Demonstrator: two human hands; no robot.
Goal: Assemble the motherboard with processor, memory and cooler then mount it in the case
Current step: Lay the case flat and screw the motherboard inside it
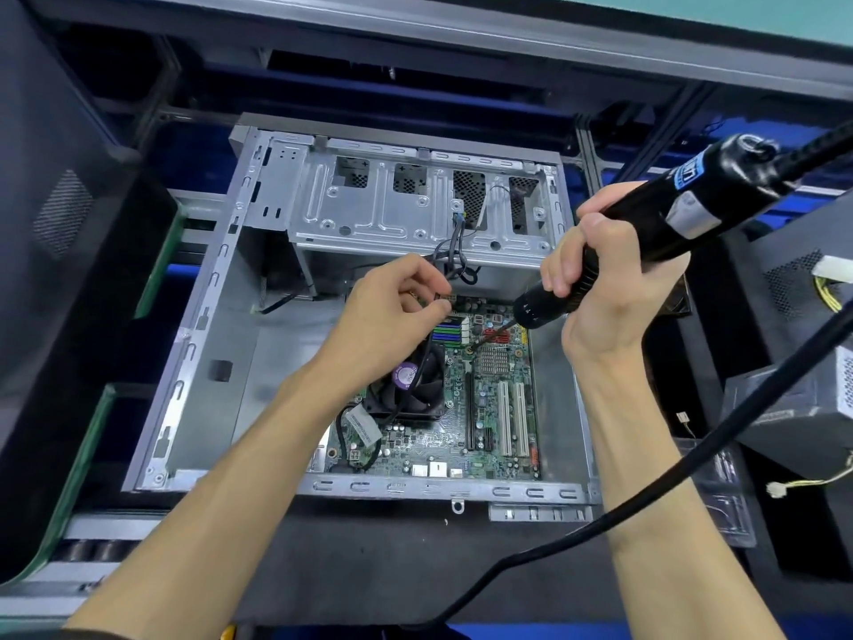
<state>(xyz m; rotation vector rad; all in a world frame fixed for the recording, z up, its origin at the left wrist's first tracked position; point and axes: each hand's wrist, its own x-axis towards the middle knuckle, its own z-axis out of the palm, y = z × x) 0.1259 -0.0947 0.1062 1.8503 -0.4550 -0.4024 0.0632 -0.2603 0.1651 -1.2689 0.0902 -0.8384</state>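
two bare forearms reach in from the near edge toward an open metal case [221, 316] lying on its side on a dark work surface [369, 561]. a thick black cable [600, 515] crosses over the right forearm and runs off toward the upper right.

inside the case, the motherboard [461, 436] lies flat in the near right corner, its long axis running from the near edge toward the far wall. a black cooler fan [411, 385] with a purple centre sticker sits on the board's left half, and two white slots stand along its right half.

the right hand [595, 297] is clamped round a black electric screwdriver [646, 224]. the tool's long axis slants from the upper right down to the lower left, and its thin bit points down onto a brass-coloured spot on the board just beyond the fan.

the left hand [392, 311] hovers above the board's far left corner with its fingers curled in, thumb and fingertips closed together; whether it pinches anything small i cannot tell.

a drive cage [415, 210] fills the case's far side, with dark wires [454, 261] hanging from it.
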